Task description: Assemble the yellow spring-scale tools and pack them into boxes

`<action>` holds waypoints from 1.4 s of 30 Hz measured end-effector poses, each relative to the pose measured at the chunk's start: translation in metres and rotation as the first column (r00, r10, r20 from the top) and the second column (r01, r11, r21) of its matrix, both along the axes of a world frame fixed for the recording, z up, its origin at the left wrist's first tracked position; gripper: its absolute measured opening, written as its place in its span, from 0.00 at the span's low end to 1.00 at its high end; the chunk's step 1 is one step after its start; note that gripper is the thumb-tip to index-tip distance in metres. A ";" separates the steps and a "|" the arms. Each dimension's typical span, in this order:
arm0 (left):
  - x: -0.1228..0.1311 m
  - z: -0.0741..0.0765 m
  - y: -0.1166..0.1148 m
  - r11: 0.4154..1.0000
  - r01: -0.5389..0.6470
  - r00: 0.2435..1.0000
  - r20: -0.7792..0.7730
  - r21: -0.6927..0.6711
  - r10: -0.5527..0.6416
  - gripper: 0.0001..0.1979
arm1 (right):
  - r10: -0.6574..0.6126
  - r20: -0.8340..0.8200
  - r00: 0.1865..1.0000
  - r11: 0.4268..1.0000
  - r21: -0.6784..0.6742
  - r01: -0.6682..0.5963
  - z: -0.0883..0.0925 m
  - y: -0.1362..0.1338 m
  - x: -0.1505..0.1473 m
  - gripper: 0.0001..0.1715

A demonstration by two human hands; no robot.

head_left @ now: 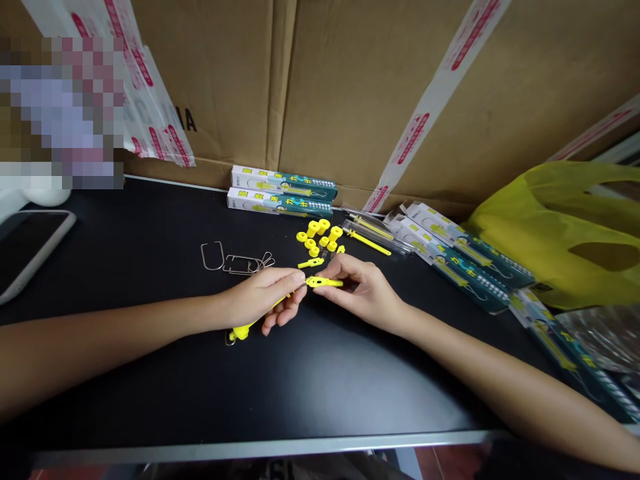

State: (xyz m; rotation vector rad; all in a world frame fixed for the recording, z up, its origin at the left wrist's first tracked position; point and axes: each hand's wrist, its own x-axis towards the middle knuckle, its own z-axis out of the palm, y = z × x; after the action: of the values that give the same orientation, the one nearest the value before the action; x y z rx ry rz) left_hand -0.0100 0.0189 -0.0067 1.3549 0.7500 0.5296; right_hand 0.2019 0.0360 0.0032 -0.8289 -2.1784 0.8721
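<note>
On the near side of the caps [313, 229], the left hand [257, 297] curls its fingers round the tube [242, 331] while the right hand [373, 293] pinches the tab [327, 283]; alignment should aid control.

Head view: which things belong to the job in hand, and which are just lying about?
Likely the job's:
- yellow body in the left hand
- small yellow piece in the right hand
- loose yellow caps, springs
- wire hooks
- bagged yellow rods
- printed boxes

Probably just lying about:
- phone
- yellow carrier bag
</note>
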 end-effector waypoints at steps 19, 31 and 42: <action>-0.001 0.006 0.005 0.991 0.118 0.993 0.019 -0.059 -0.117 0.21 | -0.076 0.239 0.968 0.797 0.598 -0.085 0.003 0.008 0.013 0.06; -0.001 0.009 0.004 0.996 -0.014 1.000 0.001 -0.085 0.015 0.16 | -0.549 0.110 0.829 0.763 0.470 0.443 0.015 0.064 0.050 0.04; 0.001 0.010 0.004 0.998 -0.027 1.000 0.009 -0.050 0.027 0.15 | -0.627 0.642 0.442 0.760 0.628 0.165 0.019 0.083 0.085 0.07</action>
State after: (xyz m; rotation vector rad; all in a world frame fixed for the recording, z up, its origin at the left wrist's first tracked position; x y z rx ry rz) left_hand -0.0094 0.0226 0.0035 1.2966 0.7701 0.5349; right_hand 0.2871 0.1192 0.0226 -1.6491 -2.5546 -0.4941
